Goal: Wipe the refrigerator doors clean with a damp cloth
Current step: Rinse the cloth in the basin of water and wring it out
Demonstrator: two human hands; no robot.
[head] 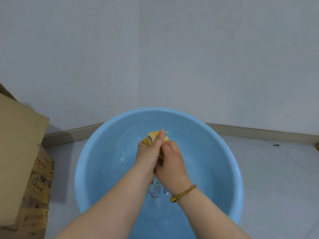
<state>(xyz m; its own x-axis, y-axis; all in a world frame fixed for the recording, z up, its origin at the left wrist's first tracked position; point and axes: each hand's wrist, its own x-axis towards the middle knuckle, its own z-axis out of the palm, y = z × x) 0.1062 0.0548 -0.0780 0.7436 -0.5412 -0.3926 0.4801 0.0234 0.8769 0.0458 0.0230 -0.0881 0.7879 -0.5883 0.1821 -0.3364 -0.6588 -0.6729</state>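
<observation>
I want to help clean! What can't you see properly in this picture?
- Head view: the yellow cloth, mostly hidden by the left hand and right hand gripping it.
- The picture in the basin, partly covered by the forearms.
- The cardboard box, cut by the left edge; print too blurred.
- The refrigerator, out of view.

Basin (89, 169) of smooth, glossy light-blue plastic; cloth (151, 136) a soft yellow ribbed fabric; boxes (19, 135) of matt brown cardboard; bracelet (183, 193) of braided cord; wall (155, 49) matt, painted.
</observation>
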